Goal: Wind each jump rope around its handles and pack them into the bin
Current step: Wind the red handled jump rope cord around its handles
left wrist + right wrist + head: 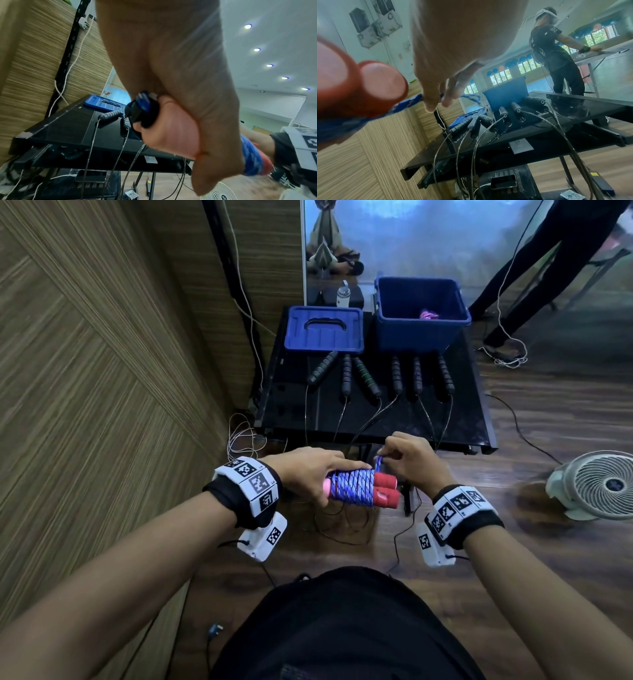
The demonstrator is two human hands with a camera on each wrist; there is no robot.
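A blue braided jump rope [352, 486] is wound round its two red handles [386, 490], held in the air in front of the black table [462, 426]. My left hand [313, 472] grips the bundle at its left end. My right hand [409, 462] pinches the loose end of the blue rope [412, 100] just above the red handle ends [383, 86]. The open blue bin [423, 314] stands at the back right of the table with a pink rope [429, 315] inside. Several black-handled jump ropes [397, 374] lie in a row before it, their thin cords hanging over the front edge.
The blue bin lid [323, 329] lies left of the bin. A wood-panelled wall [102, 371] runs along the left. A white floor fan [597, 484] stands at the right. Another person [559, 54] stands beyond the table. Cables trail on the floor.
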